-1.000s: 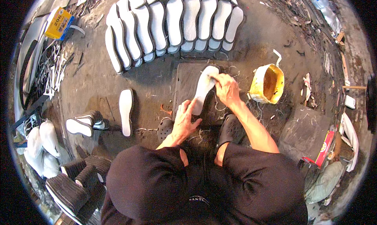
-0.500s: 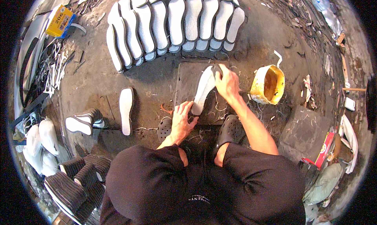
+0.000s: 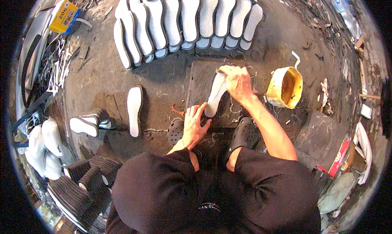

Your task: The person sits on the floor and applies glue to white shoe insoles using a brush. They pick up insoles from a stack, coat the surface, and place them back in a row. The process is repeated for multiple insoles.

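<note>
A shoe sole [image 3: 216, 93] with a white top and dark edge lies aslant over a dark flat board [image 3: 198, 75] in front of me. My right hand [image 3: 238, 85] is closed over its far end, hiding part of it. At the near, rounded end, my left hand [image 3: 194, 126] holds the edge between thumb and fingers. To the left, a single similar sole [image 3: 134, 110] rests white side up. Beyond the board stand curved, overlapping rows of such soles [image 3: 190, 19].
A yellow container [image 3: 272, 85] with brown residue inside stands right of the board. At left are a small stack of soles [image 3: 84, 126], white bags [image 3: 51, 139] and dark sole stacks [image 3: 70, 197]. A yellow-blue box [image 3: 63, 17] sits far left; a dark slab [image 3: 320, 132] lies right.
My right hand has turned over the sole's far end, its fingers curling farther across it. My left hand keeps to the near end. The whole view has shifted slightly.
</note>
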The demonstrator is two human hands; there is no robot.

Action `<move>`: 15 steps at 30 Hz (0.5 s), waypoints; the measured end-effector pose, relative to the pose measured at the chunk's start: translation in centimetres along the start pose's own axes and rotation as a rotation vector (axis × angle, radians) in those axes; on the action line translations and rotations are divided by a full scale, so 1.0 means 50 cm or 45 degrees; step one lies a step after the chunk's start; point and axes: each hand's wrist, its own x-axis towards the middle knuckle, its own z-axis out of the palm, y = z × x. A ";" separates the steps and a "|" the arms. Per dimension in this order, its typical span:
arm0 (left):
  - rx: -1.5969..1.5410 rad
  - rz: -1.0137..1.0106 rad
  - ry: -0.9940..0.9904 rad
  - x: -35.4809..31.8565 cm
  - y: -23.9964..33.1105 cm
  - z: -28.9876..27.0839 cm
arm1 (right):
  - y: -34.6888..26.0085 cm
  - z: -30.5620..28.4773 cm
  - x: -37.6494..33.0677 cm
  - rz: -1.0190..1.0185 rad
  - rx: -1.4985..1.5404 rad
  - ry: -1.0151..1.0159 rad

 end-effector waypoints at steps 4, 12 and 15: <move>-0.234 -0.097 0.259 -0.013 0.000 -0.034 | -0.116 0.012 -0.105 -0.116 0.134 -0.212; -0.251 -0.337 0.622 -0.063 -0.042 -0.067 | -0.192 -0.062 -0.198 0.174 0.551 -0.098; -0.187 -0.321 0.502 -0.059 -0.033 -0.053 | -0.113 -0.200 -0.143 0.690 0.840 0.310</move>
